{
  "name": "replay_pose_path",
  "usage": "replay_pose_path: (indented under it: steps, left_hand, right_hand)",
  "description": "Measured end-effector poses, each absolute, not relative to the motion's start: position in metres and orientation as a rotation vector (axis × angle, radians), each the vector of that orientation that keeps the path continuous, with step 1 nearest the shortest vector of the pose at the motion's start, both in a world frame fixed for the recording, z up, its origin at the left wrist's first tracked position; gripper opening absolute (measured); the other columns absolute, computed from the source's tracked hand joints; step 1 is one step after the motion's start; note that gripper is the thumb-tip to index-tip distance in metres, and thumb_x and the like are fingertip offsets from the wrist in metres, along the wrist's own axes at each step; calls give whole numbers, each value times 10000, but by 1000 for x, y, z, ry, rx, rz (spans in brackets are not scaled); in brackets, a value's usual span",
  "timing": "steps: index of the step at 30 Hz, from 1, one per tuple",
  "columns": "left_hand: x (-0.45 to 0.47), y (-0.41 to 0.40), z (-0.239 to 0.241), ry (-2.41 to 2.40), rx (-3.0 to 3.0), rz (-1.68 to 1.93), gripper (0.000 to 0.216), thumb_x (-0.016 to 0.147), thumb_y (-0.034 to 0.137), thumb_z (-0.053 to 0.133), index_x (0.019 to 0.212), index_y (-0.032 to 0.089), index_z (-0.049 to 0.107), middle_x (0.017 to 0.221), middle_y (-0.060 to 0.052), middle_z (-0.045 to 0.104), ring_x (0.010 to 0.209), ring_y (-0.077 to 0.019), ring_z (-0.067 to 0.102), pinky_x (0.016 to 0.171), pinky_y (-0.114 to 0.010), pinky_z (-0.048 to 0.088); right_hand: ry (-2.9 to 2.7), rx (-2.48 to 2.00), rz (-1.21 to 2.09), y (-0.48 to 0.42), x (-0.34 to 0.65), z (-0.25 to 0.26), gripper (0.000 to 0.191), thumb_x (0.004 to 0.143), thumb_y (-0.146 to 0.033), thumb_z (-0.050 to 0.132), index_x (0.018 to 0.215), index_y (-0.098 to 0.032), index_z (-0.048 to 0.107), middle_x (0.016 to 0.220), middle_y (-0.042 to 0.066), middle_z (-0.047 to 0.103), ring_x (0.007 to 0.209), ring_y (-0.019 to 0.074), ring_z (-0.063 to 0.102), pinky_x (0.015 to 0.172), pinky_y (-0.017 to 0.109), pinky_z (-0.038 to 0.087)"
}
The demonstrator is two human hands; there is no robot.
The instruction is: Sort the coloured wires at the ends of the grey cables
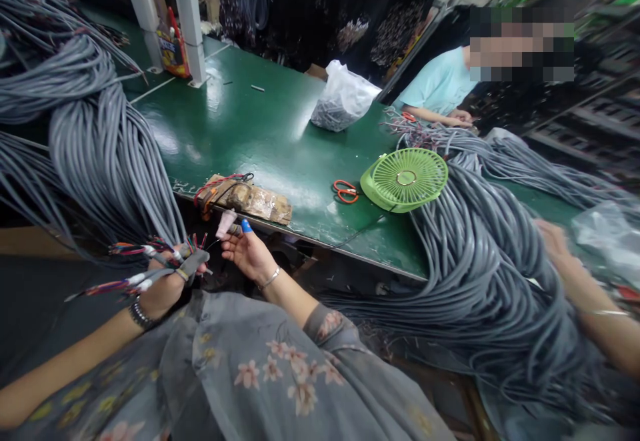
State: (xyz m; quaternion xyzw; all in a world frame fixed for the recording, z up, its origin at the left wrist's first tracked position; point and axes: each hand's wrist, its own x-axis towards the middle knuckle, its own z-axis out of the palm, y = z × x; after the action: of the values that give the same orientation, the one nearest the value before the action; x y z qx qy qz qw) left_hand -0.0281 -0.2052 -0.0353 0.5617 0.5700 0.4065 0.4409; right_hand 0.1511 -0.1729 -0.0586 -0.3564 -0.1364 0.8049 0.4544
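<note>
My left hand (167, 286) is closed around a bunch of grey cables (163, 217). Their stripped ends fan out as thin coloured wires (103, 287), with white bits among them. A grey wrap covers part of this hand's fingers. My right hand (250, 254) is just to the right, apart from the left one, palm partly turned up and fingers loosely bent. A blue cover (246, 225) sits on its thumb. By its fingertips is a pale pink wrapping (227, 223), apparently on a finger. I make out nothing held in this hand.
A wooden block (267, 204) with red and black leads lies at the green table's (240, 121) edge. Orange-handled scissors (346, 191), a green fan (406, 177) and a white bag (343, 97) stand beyond. Grey cable bundles (480, 247) hang at right; two other people's hands are there.
</note>
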Motion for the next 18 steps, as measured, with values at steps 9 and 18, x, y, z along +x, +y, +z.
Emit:
replay_pose_path:
  steps: [9,18]
  left_hand:
    - [-18,-197,-28,1142,1129,1047,321,589,440,901,731,177,782,665,-42,770,600,-180,665,607,-288,553]
    - [-16,-190,-11,967,789,1247,203,616,268,884,747,135,805,655,-64,765,523,-136,636,499,-217,501]
  right_hand:
    - [-566,-777,1968,-192,166,-82,327,768,-425,837,914,-200,650,876,19,729,672,112,599,583,212,516]
    - [-1008,-994,1753,-202,180,-75,414,693,-513,854,930,-192,744,798,12,701,609,92,532,593,232,477]
